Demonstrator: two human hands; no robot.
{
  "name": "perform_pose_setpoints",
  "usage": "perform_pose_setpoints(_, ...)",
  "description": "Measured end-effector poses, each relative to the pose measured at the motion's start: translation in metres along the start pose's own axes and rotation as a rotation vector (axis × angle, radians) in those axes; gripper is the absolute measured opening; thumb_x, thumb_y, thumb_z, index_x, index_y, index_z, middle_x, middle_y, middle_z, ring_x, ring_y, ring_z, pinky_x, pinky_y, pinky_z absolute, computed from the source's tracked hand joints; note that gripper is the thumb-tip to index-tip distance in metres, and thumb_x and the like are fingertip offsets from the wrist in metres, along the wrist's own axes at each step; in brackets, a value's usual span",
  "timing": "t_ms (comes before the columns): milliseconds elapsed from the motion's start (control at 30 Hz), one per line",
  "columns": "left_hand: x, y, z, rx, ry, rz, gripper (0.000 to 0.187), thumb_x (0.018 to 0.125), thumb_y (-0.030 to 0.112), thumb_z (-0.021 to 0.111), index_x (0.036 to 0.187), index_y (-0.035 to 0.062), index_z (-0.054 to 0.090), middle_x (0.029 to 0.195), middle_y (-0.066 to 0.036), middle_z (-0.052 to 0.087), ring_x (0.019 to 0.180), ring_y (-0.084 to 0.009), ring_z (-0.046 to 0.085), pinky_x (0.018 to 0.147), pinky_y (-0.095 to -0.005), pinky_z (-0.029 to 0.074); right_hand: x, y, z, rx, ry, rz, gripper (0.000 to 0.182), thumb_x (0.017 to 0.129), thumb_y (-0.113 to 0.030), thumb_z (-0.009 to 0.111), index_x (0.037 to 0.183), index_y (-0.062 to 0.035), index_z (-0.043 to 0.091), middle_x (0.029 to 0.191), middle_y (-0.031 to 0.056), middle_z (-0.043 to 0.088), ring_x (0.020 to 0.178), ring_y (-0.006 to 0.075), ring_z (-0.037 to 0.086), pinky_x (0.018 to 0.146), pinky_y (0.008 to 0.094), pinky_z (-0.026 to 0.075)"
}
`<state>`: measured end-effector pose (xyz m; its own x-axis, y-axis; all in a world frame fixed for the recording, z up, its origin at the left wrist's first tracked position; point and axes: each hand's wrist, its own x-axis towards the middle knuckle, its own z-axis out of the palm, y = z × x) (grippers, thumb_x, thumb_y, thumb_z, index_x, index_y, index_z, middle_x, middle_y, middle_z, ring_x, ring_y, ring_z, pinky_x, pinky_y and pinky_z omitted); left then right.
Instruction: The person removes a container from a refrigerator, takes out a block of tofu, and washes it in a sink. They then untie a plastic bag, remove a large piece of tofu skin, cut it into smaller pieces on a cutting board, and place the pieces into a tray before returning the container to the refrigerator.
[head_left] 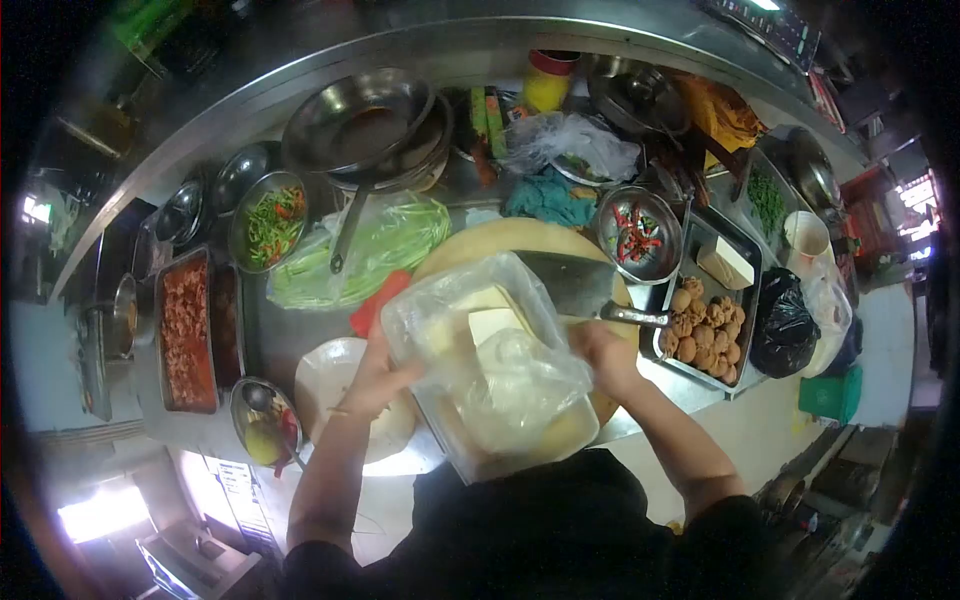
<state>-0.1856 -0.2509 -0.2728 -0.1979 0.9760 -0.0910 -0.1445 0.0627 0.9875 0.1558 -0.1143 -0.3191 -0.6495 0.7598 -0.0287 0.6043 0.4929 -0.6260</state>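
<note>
A clear plastic container (480, 470) is tilted in front of my body, over the near part of a round cutting board (480, 240). Inside it, pale tofu-like blocks (495, 325) sit under a crumpled clear plastic bag (520, 390). My left hand (372, 378) grips the container's left side, with the thumb over the rim. At the other side my right hand (606, 358) is closed at the edge of the bag, its fingertips partly hidden. Just beyond that hand, a cleaver (565, 278) lies on the board, handle pointing right.
Right of the board, a metal tray (745, 290) holds brown balls (705, 335) and a pale block (725, 264). A bowl of cut chillies (640, 235) stands nearby. Bagged green vegetables (370, 250), a white bowl (330, 385) and a tray of red meat (188, 335) occupy the left.
</note>
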Motion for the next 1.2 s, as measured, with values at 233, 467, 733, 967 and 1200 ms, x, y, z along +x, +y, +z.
perform_pose_setpoints(233, -0.027, 0.088, 0.02, 1.466, 0.02, 0.072, 0.09, 0.071, 0.023, 0.076, 0.145, -0.0002, 0.029, 0.14, -0.025, 0.043, 0.135, -0.0397, 0.035, 0.114, -0.0482, 0.023, -0.005, -0.1, -0.07, -0.18, 0.019, -0.502, 0.047, 0.078, -0.022, 0.07, 0.122, -0.009, 0.059, 0.118, 0.0119, 0.063, 0.106, 0.0286, 0.06, 0.09, 0.0407, 0.047)
perform_pose_setpoints(467, -0.073, 0.081, 0.084, 1.387, -0.228, 0.302, 0.071, 0.064, 0.049, 0.077, 0.121, 0.0101, 0.06, 0.105, -0.012, 0.064, 0.111, -0.0297, 0.055, 0.106, -0.0526, 0.03, -0.072, -0.116, -0.046, -0.091, -0.198, -0.873, 0.039, 0.08, -0.019, 0.066, 0.118, -0.0133, 0.063, 0.079, 0.0029, 0.058, 0.069, 0.0234, 0.06, 0.067, 0.037, 0.048)
perform_pose_setpoints(733, -0.142, 0.037, 0.067, 1.275, -0.246, 0.395, 0.046, 0.059, 0.045, 0.08, 0.091, 0.0143, 0.068, 0.094, -0.006, 0.057, 0.102, -0.0261, 0.054, 0.111, -0.0536, 0.026, -0.096, -0.056, -0.025, -0.277, -0.14, -0.773, 0.051, 0.076, -0.014, 0.064, 0.127, -0.0086, 0.056, 0.097, 0.0072, 0.059, 0.092, 0.023, 0.057, 0.085, 0.0381, 0.048)
perform_pose_setpoints(967, -0.171, -0.016, 0.072, 1.116, -0.002, 0.395, 0.055, 0.057, 0.039, 0.083, 0.099, 0.0087, 0.064, 0.103, -0.01, 0.058, 0.117, -0.033, 0.05, 0.111, -0.0577, 0.024, -0.073, -0.031, -0.04, -0.355, -0.088, -0.986, 0.045, 0.078, -0.017, 0.063, 0.123, -0.0105, 0.059, 0.111, 0.0077, 0.06, 0.106, 0.0255, 0.055, 0.102, 0.0429, 0.041)
perform_pose_setpoints(1200, -0.209, 0.08, 0.108, 0.655, 0.373, 0.423, 0.068, 0.076, 0.031, 0.076, 0.132, 0.0041, 0.048, 0.133, -0.022, 0.049, 0.132, -0.0376, 0.04, 0.113, -0.0519, 0.021, -0.094, -0.024, -0.066, -0.247, 0.094, -0.8, 0.045, 0.075, -0.024, 0.071, 0.119, -0.0134, 0.062, 0.127, 0.0101, 0.055, 0.119, 0.0312, 0.051, 0.106, 0.0482, 0.035)
